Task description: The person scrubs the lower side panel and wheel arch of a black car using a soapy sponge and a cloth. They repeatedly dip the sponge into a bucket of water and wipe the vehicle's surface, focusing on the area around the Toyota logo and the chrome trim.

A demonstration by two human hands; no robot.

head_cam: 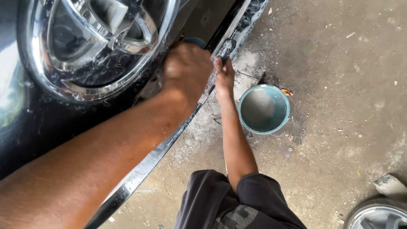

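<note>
My left hand [185, 69] is closed into a fist against the black car body [41, 122], just below the large chrome emblem [98, 34]. A small teal object [195, 40] peeks out above its knuckles and is mostly hidden. My right hand [224, 77] is close beside it to the right and grips a dark, soapy brush [226, 48]. The brush is pressed on the chrome trim strip [147, 164] at the car's lower edge. Soap foam covers the trim near the brush.
A teal bucket [263, 108] of grey water stands on the dirty concrete floor [348, 88], right of my right hand. A loose wheel rim [382, 222] lies at the bottom right, with a pale block [390, 184] above it. My dark clothing [227, 210] fills the bottom centre.
</note>
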